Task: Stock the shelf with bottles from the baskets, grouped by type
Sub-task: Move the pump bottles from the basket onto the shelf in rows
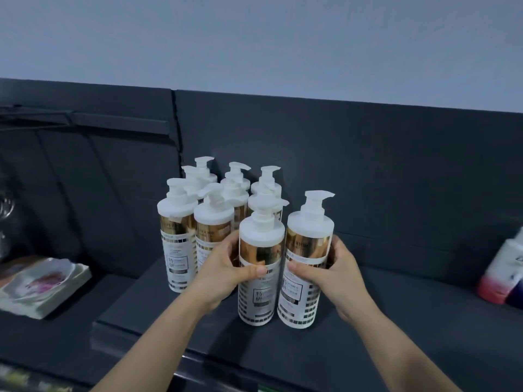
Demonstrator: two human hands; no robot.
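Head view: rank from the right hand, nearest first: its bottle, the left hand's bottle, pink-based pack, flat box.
1. Right front bottle, in the right hand's grip.
2. Left front bottle, beside it, held by left hand.
3. Pink-based pack, right edge.
4. Flat box, far left.

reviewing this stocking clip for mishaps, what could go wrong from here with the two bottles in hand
1. The left hand and right hand each grip a tall pump bottle. The left bottle and right bottle are nearer the front edge of the shelf than the rest, so a careless release might tip one off.
2. The left hand sits tight against the cluster of matching bottles behind; pushing further in could topple those.
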